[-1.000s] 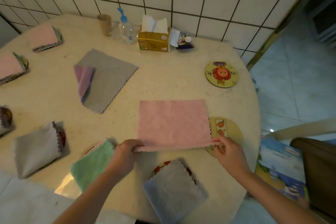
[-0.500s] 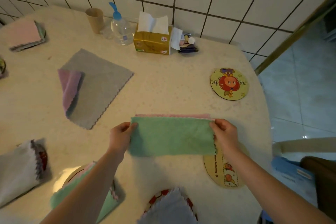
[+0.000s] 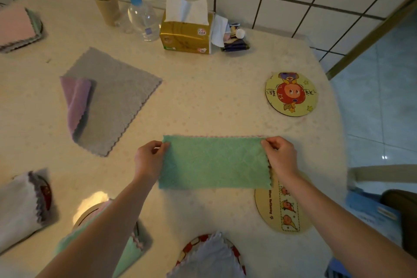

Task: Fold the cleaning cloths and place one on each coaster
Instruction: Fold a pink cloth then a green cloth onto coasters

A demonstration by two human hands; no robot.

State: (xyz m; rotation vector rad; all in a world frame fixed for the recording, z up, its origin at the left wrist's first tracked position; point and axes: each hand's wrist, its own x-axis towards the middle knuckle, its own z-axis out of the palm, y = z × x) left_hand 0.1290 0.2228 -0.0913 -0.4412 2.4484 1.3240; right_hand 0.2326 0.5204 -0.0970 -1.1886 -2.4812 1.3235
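Pink-side-up and spread flat a second ago; the cloth [image 3: 215, 162] now lies folded once, green face up, a thin pink edge showing along its far side — first fold done, a long rectangle near the middle of the table [image 3: 203, 97]. Left hand [image 3: 150, 160] pinches the far-left corner, right hand [image 3: 281, 157] pinches the far-right corner. Its right end overlaps the nearer bare coaster [image 3: 284, 210]; the far coaster [image 3: 291, 93] is also uncovered. Judgement: a second fold across, then placement. Writing — coaster lettering and the tissue box [image 3: 186, 35] labels are too small to read.
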